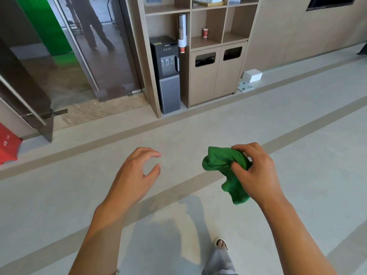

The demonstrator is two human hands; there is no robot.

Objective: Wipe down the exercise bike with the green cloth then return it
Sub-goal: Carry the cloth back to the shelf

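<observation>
Right hand (pixel 256 171) clutching bunched green cloth (pixel 226 165) above grey floor (pixel 297 116); left hand (pixel 137 173) released, fingers loosely curved, holding nothing, well apart.

You stand on a pale grey floor (pixel 278 120) crossed by darker brown stripes (pixel 123 135). On it, against the wall, stand a black water dispenser (pixel 167 74) and, beside that, a wooden shelf unit (pixel 208 76). Right of the unit, a small white box (pixel 252 75) sits on the floor, and your sandalled foot (pixel 221 244) is planted near the bottom edge.
</observation>
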